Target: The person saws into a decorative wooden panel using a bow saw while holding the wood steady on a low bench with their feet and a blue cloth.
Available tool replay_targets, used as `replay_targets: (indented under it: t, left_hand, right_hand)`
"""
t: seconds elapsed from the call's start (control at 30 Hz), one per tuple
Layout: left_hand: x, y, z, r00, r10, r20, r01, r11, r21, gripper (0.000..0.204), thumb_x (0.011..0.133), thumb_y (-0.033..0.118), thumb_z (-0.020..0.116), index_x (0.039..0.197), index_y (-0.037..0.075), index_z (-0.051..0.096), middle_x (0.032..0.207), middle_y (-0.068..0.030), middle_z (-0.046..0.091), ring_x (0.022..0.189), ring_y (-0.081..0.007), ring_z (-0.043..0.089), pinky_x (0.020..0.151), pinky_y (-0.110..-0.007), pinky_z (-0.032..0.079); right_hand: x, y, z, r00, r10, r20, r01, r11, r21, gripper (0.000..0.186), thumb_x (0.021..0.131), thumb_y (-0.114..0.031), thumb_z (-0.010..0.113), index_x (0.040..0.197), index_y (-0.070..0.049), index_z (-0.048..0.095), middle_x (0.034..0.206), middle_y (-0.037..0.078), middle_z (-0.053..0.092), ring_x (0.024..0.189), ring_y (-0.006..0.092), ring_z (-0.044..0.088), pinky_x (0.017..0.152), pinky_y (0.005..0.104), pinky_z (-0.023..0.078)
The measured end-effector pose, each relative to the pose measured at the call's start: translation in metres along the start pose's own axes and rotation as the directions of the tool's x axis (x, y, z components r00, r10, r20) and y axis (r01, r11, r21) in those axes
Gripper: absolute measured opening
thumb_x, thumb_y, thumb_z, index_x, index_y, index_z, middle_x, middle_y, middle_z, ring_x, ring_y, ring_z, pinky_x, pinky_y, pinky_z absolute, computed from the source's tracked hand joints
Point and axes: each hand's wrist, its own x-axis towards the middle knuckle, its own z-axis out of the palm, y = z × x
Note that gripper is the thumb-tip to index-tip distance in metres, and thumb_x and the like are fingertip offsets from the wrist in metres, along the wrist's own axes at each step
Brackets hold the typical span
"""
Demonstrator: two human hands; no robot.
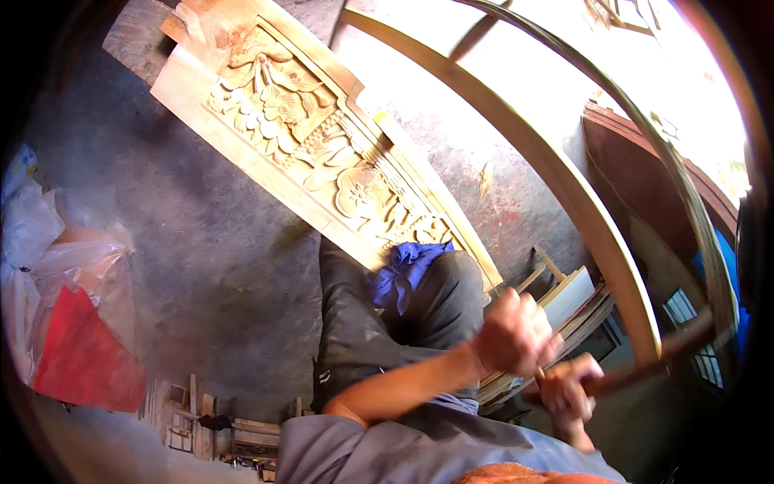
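A large wooden frame saw (556,173), with a curved-looking beam and a dark cord along its outer side, rises from my hands toward the top of the view. My right hand (568,390) is closed around the lower end of its dark crosspiece. My left hand (518,335) is a blurred fist just above the right one; whatever it grips is hidden. A light wooden panel (181,89), carved in relief with flowers and leaves, slants away from my knees toward the upper left. On its near end and my lap lies a crumpled blue cloth (403,270).
Clear plastic sheeting (56,234) and a red sheet (85,355) lie on the floor at left. Wooden frames (201,423) stand at lower left. Boards (576,310) are stacked beside my hands at right. Bright light washes out the upper right.
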Motion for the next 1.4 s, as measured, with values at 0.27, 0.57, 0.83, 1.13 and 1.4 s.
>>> replay_targets:
  t: [0.27, 0.57, 0.83, 1.13, 1.4]
  left_hand:
    - [0.041, -0.182, -0.036, 0.987, 0.158, -0.005, -0.152, 0.956, 0.25, 0.032, 0.085, 0.025, 0.068, 0.057, 0.018, 0.056, 0.059, -0.0056, 0.057, 0.062, -0.0277, 0.057, 0.063, -0.049, 0.041]
    - [-0.008, 0.016, 0.017, 0.999, 0.031, 0.01, -0.031, 0.999, -0.034, 0.035, 0.086, 0.032, 0.066, 0.059, 0.017, 0.051, 0.062, -0.0049, 0.044, 0.062, -0.0236, 0.047, 0.061, -0.042, 0.037]
    - [0.051, -0.195, -0.032, 0.983, 0.18, -0.033, -0.171, 0.969, 0.179, 0.035, 0.089, 0.028, 0.066, 0.057, 0.017, 0.055, 0.06, -0.0074, 0.057, 0.061, -0.0312, 0.056, 0.062, -0.049, 0.04]
    - [0.023, 0.033, -0.026, 1.0, 0.003, -0.007, -0.004, 0.998, -0.062, 0.037, 0.087, 0.03, 0.066, 0.057, 0.017, 0.049, 0.06, -0.0039, 0.045, 0.058, -0.0244, 0.047, 0.059, -0.043, 0.038]
    - [0.066, -0.23, -0.046, 0.945, 0.295, -0.143, -0.241, 0.921, 0.304, 0.032, 0.087, 0.024, 0.067, 0.057, 0.016, 0.06, 0.062, -0.0082, 0.062, 0.064, -0.0307, 0.061, 0.066, -0.049, 0.047]
  right_hand:
    - [0.167, 0.081, 0.064, 0.971, 0.162, -0.174, -0.148, 0.985, 0.094, 0.013, 0.098, -0.006, 0.066, 0.097, -0.006, 0.054, 0.067, 0.0, 0.045, 0.048, 0.0094, 0.041, 0.043, 0.0271, 0.032]
    - [-0.008, -0.003, -0.016, 0.999, 0.024, 0.036, -0.027, 0.997, 0.071, 0.022, 0.099, -0.013, 0.066, 0.089, -0.017, 0.047, 0.052, -0.001, 0.043, 0.041, 0.0133, 0.041, 0.039, 0.0288, 0.032]
    - [0.182, 0.089, 0.056, 0.994, 0.082, -0.072, -0.08, 0.996, 0.027, 0.014, 0.1, -0.01, 0.068, 0.099, -0.006, 0.055, 0.067, 0.001, 0.052, 0.049, 0.0097, 0.043, 0.044, 0.027, 0.035]
    - [-0.019, -0.065, 0.043, 0.998, 0.038, -0.057, -0.045, 0.99, -0.136, 0.024, 0.105, -0.02, 0.064, 0.095, -0.007, 0.046, 0.051, -0.001, 0.04, 0.04, 0.0103, 0.037, 0.043, 0.0286, 0.038]
    - [0.23, 0.083, 0.11, 0.989, 0.07, -0.132, -0.07, 0.998, 0.003, 0.01, 0.1, -0.012, 0.063, 0.097, -0.005, 0.057, 0.061, -0.003, 0.042, 0.046, 0.0082, 0.039, 0.041, 0.0258, 0.028]
